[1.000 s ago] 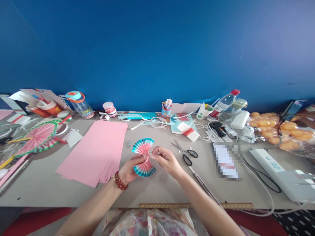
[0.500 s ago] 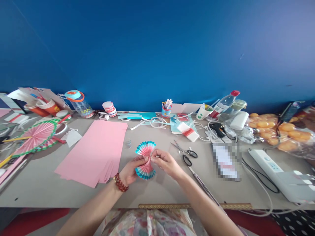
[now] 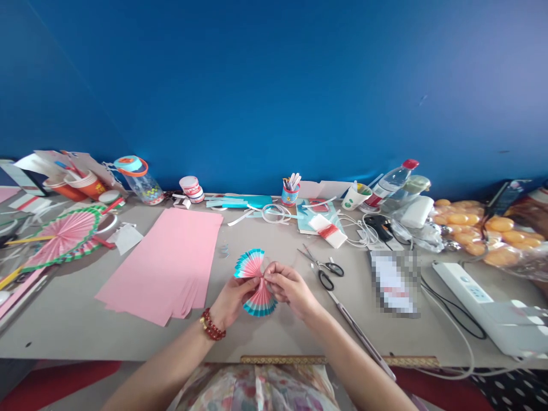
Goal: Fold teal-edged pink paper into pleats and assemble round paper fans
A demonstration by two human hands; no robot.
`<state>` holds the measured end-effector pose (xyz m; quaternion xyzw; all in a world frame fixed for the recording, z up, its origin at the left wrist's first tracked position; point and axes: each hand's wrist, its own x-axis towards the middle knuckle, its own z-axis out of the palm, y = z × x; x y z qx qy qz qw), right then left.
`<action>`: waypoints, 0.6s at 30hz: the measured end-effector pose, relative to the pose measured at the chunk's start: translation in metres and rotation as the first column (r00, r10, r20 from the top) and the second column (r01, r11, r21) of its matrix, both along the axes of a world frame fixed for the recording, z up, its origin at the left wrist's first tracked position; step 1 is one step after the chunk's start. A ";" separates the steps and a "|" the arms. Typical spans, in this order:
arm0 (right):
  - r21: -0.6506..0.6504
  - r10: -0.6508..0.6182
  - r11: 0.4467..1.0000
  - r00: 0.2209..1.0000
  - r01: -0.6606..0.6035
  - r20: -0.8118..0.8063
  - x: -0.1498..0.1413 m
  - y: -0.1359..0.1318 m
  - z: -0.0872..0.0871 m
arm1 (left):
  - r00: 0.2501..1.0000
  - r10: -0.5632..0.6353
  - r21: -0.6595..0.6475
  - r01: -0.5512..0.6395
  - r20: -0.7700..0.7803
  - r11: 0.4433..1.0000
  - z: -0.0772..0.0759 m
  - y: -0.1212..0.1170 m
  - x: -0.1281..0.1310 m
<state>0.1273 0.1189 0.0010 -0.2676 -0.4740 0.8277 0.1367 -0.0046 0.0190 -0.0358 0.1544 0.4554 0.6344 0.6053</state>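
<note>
A pleated paper fan (image 3: 250,264), pink in the middle with white and blue edges, is pinched at its narrow waist by my left hand (image 3: 233,295). Its folds spread out above and below my thumb. Close against the right side of that waist, the thumb and forefinger of my right hand (image 3: 291,288) are pressed together. Whatever lies between them is too small to make out. To the right of this hand rest black-handled scissors (image 3: 326,275), blades apart. A stack of pink paper (image 3: 171,257) lies left of my hands.
Red thread wound on a white block (image 3: 329,230) sits behind the scissors. A long slim metal-coloured tool (image 3: 359,331) lies near my right forearm. A power strip (image 3: 479,302) is at right. Finished-looking pink and green fans (image 3: 64,237) lie at left. Cups and bottles line the wall.
The fan has tilted, its lower half swinging to the right and its upper half slightly left. My right hand has shifted a little and its fingers have curled closer together.
</note>
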 end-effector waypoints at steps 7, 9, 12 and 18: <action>0.065 -0.009 0.998 0.998 0.005 0.061 0.000 0.002 -0.008 | 0.997 0.017 0.015 -0.019 0.076 1.000 0.003 0.004 -0.003; 0.031 -0.004 1.000 0.999 0.002 0.049 -0.001 0.001 -0.010 | 0.999 0.014 0.006 -0.015 0.042 1.000 0.005 0.006 -0.003; -0.014 -0.002 1.000 1.000 0.002 0.031 -0.002 0.000 -0.012 | 0.999 0.027 0.004 -0.027 -0.020 1.000 0.006 0.006 -0.002; -0.033 0.015 0.999 0.998 -0.013 0.065 0.000 0.002 -0.012 | 0.875 0.107 -0.030 -0.137 -0.472 0.990 0.004 -0.001 -0.006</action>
